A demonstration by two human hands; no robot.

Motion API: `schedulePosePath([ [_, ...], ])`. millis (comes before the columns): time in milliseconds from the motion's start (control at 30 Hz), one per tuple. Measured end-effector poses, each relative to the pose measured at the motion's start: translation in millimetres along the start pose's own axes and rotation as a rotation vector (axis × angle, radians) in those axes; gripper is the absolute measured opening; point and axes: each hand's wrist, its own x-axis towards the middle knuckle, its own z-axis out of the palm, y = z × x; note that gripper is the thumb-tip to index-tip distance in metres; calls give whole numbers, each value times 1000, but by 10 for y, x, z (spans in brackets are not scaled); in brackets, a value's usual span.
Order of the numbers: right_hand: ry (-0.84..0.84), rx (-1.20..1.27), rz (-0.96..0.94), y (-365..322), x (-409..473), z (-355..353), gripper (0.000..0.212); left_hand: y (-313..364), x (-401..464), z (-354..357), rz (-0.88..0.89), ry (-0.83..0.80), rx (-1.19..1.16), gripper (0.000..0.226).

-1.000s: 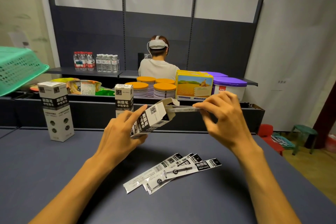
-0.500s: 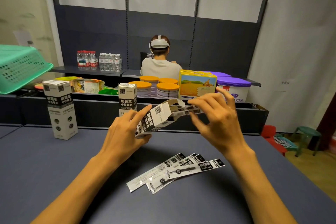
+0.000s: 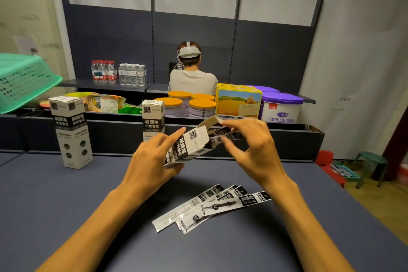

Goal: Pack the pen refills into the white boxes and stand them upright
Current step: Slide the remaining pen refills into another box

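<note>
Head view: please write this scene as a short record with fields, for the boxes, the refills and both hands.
held box: white box, tilted, top flap open, gripped by left hand
refills going in: packets partly inside the open end, pinched by right hand
loose refills: about three packets lying flat on the table
standing boxes: two upright, one at left, one behind the left hand

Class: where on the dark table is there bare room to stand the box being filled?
Bare table lies between the left standing box and the left hand. Crowded: the loose refill packets below the right hand and the held box.
</note>
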Motion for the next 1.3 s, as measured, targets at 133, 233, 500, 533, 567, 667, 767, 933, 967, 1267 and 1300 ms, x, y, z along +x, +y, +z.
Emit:
schedulePosePath([
  [133,-9,64,9,-8,-27,21,22,26,1,0,10,5,7,96],
  [233,-89,86,-13,-66,-57,102,26,41,2,4,27,2,15,97],
  [500,-28,170,138,-28,-54,36,28,35,5,-12,23,8,5,95],
  [533,-34,195,156,-20,-60,37,25,37,6,-11,24,6,5,95],
  [567,-47,207,161,-16,-67,48,21,38,5,-8,26,4,4,95],
  [667,-77,198,132,-31,-86,98,17,36,0,1,35,-2,4,96],
  [767,-94,194,85,-52,-93,131,17,33,-3,4,38,-7,1,95],
  [933,-50,241,89,-12,-82,114,20,19,-5,10,23,-9,2,96],
  [967,-57,237,87,-2,-88,117,19,22,-5,12,25,-9,-1,96],
  [1267,-110,294,125,-22,-95,93,20,1,-8,14,12,-9,-29,94],
  [1300,-100,317,173,3,-99,61,16,-8,-8,13,5,-7,-33,93],
])
